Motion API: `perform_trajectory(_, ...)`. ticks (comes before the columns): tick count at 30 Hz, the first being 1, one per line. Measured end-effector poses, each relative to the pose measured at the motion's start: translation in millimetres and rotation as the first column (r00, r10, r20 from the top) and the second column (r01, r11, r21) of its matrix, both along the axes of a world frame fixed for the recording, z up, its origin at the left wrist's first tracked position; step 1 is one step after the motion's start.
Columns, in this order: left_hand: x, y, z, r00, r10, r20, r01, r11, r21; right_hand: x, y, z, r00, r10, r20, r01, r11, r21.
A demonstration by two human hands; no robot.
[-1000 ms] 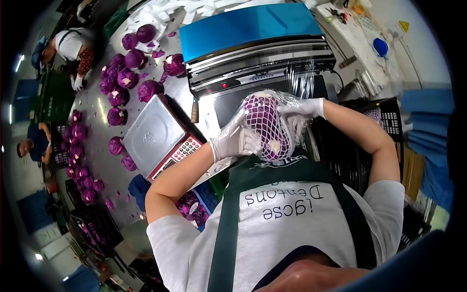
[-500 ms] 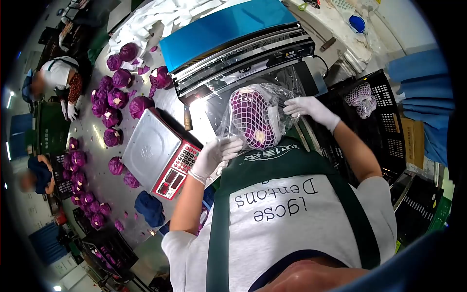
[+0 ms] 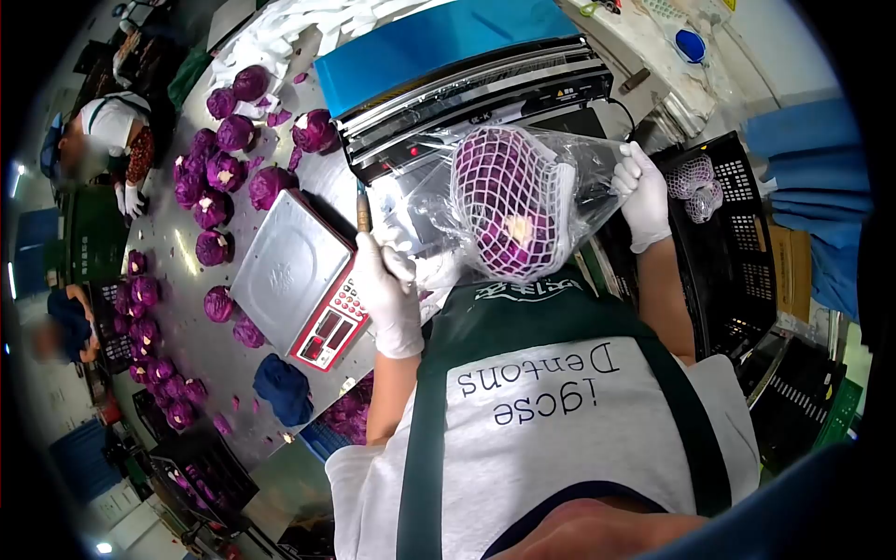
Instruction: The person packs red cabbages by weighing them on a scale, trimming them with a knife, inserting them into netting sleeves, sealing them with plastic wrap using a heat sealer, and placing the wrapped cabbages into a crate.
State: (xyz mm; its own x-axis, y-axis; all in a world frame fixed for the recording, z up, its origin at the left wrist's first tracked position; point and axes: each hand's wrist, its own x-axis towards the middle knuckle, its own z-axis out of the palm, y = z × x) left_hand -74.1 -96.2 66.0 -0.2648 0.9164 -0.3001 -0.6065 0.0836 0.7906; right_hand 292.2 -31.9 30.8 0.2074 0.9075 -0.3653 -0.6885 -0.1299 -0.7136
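In the middle, a red cabbage in white net (image 3: 504,201) sits inside a clear plastic bag (image 3: 593,187). My right hand (image 3: 644,196), white-gloved, pinches the bag's right corner and holds the film stretched out. My left hand (image 3: 387,289), in a white glove too, is closed at the left, with the bag's film running toward its fingertips. Just beyond those fingertips is a wooden handle (image 3: 363,213), seemingly on the table. Behind the bag stands a bag-sealing machine (image 3: 467,103) with a blue top and a small red light.
A red-framed scale (image 3: 289,271) stands left of my left hand. Several red cabbages (image 3: 224,173) cover the metal table beyond it. On the right, a black crate (image 3: 737,233) contains net-wrapped items (image 3: 695,187). A co-worker (image 3: 112,131) in white gloves bends at far left.
My hands have moved apart, the right one outward and up, the left one toward the wooden handle. The bag is pulled wider, and the netted cabbage appears larger and nearer.
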Motion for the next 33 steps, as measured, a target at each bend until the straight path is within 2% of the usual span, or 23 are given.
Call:
perform_trajectory(3, -19.4, -14.1, 6.8, 0.994, -0.008, 0.109, 0.009, 1.000, -0.010, 1.8, -12.1, -14.7, 0.985, 0.079, -0.151, -0.101, 0.984, -0.146)
perform_trajectory(4, -27.0, -18.7, -1.2, 0.973, 0.075, 0.218, -0.044, 0.989, -0.141, 8.2, -18.1, -34.1, 0.961, 0.092, -0.259, -0.146, 0.970, -0.197)
perform_trajectory(5, -31.2, -25.3, -8.9, 0.989, 0.049, 0.140, -0.026, 0.986, -0.164, 14.0, -23.7, -54.2, 0.925, 0.099, -0.367, -0.199, 0.949, -0.244)
perform_trajectory(7, -37.7, -33.8, -35.5, 0.986, 0.080, 0.144, -0.038, 0.961, -0.276, 16.6, -42.7, -86.1, 0.781, 0.287, -0.555, -0.407, 0.908, -0.103)
perform_trajectory(8, -40.2, -37.6, -50.1, 0.999, 0.019, 0.027, -0.008, 0.932, -0.362, 37.5, -47.7, -131.4, 0.623, 0.439, -0.647, -0.527, 0.847, 0.068)
perform_trajectory(9, -24.2, -29.0, -45.6, 0.995, 0.083, 0.059, -0.040, 0.852, -0.523, 47.4, -57.0, -155.3, 0.737, 0.660, 0.144, -0.641, 0.750, -0.162)
perform_trajectory(10, -21.5, -32.6, -79.8, 0.995, -0.044, 0.092, 0.087, 0.832, -0.548, 37.4, -59.4, -154.6, 0.749, 0.642, 0.162, -0.583, 0.755, -0.300)
perform_trajectory(11, -18.3, -36.4, -113.4, 0.977, -0.176, 0.124, 0.215, 0.799, -0.562, 17.0, -59.0, -144.7, 0.865, 0.495, -0.077, -0.484, 0.787, -0.381)
perform_trajectory(12, -25.0, -34.7, -219.0, 0.810, -0.403, 0.426, 0.560, 0.747, -0.359, 0.3, -57.9, -134.5, 0.894, 0.416, -0.163, -0.443, 0.778, -0.445)
perform_trajectory(13, 14.2, -33.6, -201.1, 0.874, -0.486, 0.016, 0.413, 0.724, -0.553, -13.4, -60.5, -127.4, 0.906, 0.387, -0.169, -0.417, 0.758, -0.502)
perform_trajectory(14, 32.5, -23.0, -186.5, 0.786, -0.593, 0.173, 0.590, 0.638, -0.495, -10.5, -65.7, -152.6, 0.884, 0.429, -0.187, -0.464, 0.751, -0.469)
perform_trajectory(15, 57.2, -3.3, -145.7, 0.775, -0.604, 0.186, 0.621, 0.670, -0.407, 7.8, -74.8, -188.7, 0.863, 0.464, -0.198, -0.496, 0.711, -0.498)
perform_trajectory(16, 79.0, 10.4, -178.4, 0.583, -0.534, 0.612, 0.763, 0.619, -0.186, 6.9, -75.3, -198.3, 0.845, 0.502, -0.183, -0.525, 0.715, -0.461)
perform_trajectory(18, 95.5, 29.3, -169.8, 0.014, -0.363, 0.932, 0.841, 0.508, 0.185, 4.6, -76.3, -204.8, 0.822, 0.551, -0.142, -0.552, 0.711, -0.436)
perform_trajectory(19, 103.7, 38.9, -165.1, -0.262, -0.253, 0.931, 0.839, 0.418, 0.350, 3.3, -75.7, -196.7, 0.824, 0.556, -0.115, -0.542, 0.711, -0.448)
perform_trajectory(20, 121.4, 39.6, -175.3, -0.371, -0.406, 0.835, 0.754, 0.394, 0.526, 2.5, -77.8, -187.9, 0.827, 0.556, -0.084, -0.527, 0.713, -0.463)
perform_trajectory(22, 149.8, 35.9, -161.8, 0.096, -0.891, 0.443, 0.881, 0.284, 0.379, 4.5, -85.8, -168.0, 0.840, 0.543, -0.004, -0.475, 0.732, -0.488)
perform_trajectory(24, 160.8, 47.4, -107.3, 0.260, -0.909, 0.325, 0.895, 0.353, 0.272, 10.7, -94.4, -136.5, 0.864, 0.490, 0.112, -0.382, 0.785, -0.488)
perform_trajectory(27, 205.2, 71.1, -72.1, -0.033, -0.658, 0.752, 0.855, 0.372, 0.362, 29.2, -97.6, -55.4, 0.928, 0.230, 0.292, -0.133, 0.939, -0.317)
perform_trajectory(28, 223.9, 79.3, -72.1, -0.048, -0.762, 0.646, 0.847, 0.311, 0.430, 18.5, -94.2, 1.7, 0.974, 0.089, 0.211, -0.058, 0.987, -0.148)
perform_trajectory(29, 238.4, 84.7, -70.9, -0.065, -0.848, 0.526, 0.839, 0.239, 0.489, 59.0, -96.1, 0.9, 0.958, -0.077, 0.275, 0.077, 0.997, 0.012)
perform_trajectory(31, 262.4, 99.5, -65.5, -0.166, -0.908, 0.384, 0.793, 0.109, 0.599, 6.1, -99.9, 129.3, 0.791, -0.346, 0.504, 0.317, 0.937, 0.144)
perform_trajectory(33, 240.5, 112.8, -34.2, -0.309, -0.925, 0.221, 0.708, -0.069, 0.703, 28.1, -117.7, 174.1, 0.883, -0.231, 0.408, 0.052, 0.913, 0.404)
